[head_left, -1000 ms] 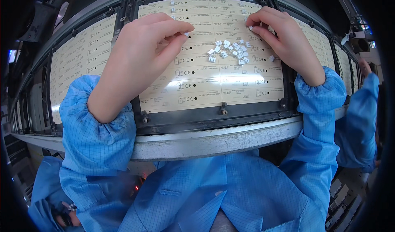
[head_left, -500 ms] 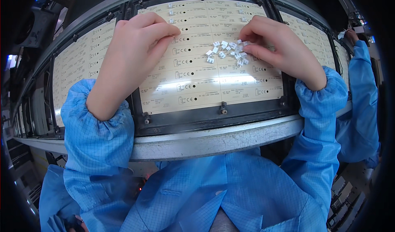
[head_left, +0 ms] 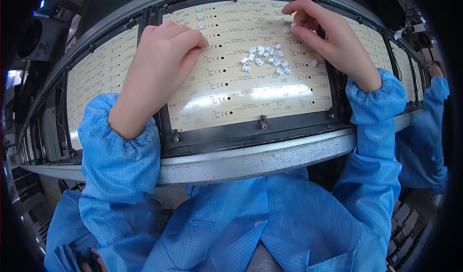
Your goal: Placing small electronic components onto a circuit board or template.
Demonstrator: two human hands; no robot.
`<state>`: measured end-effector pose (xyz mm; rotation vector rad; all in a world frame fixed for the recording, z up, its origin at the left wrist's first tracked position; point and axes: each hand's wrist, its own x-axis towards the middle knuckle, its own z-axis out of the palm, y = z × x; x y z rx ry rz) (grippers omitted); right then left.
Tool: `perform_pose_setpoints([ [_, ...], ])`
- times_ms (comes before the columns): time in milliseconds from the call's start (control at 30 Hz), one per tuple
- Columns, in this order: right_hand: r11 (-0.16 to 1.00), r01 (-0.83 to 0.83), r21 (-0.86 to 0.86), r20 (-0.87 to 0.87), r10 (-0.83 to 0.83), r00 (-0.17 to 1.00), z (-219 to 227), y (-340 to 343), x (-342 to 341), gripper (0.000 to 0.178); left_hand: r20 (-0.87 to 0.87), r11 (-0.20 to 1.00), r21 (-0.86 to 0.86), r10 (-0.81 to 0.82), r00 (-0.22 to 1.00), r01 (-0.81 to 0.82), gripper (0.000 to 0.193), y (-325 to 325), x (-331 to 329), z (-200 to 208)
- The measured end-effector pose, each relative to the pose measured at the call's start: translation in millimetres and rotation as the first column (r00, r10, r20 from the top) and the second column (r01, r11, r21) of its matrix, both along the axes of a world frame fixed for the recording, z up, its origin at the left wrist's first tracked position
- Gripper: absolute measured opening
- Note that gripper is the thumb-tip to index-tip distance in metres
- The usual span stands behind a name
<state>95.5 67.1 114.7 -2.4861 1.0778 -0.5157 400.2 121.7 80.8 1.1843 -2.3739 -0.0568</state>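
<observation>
A pale circuit board panel point(head_left: 231, 81) with repeated printed rows lies in a black frame. My left hand point(head_left: 166, 62) is over its left part, thumb and forefinger pinched at one row; whatever they hold is hidden. A loose heap of small white connectors point(head_left: 269, 55) rests mid-panel. Above and right of it, my right hand point(head_left: 333, 38) has thumb and fingers drawn together around a white connector point(head_left: 293, 25), beside the upper right column. White connectors point(head_left: 200, 17) stand in the upper left column, and more point(head_left: 283, 21) in the upper right one. A single connector point(head_left: 314, 63) lies apart below my right hand.
Similar panels lie at the left point(head_left: 99, 74) and right point(head_left: 369, 43). Screws with knobs point(head_left: 263, 122) sit along the black frame. A scratched metal rail point(head_left: 251, 163) runs along the near edge. At the far right shows another person's blue sleeve point(head_left: 429, 122).
My right hand has left the heap and moved up and away to the right column, uncovering more connectors. My left fingertips have shifted slightly nearer, about one row down.
</observation>
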Motion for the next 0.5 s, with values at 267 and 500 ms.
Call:
perform_pose_setpoints([
  [267,0.999,-0.036,0.003,0.051,0.036,0.998,-14,-18,5,0.014,0.061,0.994,-0.097,0.054,0.997,-0.048,0.007,1,-3,-5],
  [500,0.996,-0.071,0.047,-0.009,0.072,0.997,-8,-19,3,0.014,-0.034,0.995,0.087,-0.04,0.999,0.043,0.013,0,-32,-2],
])
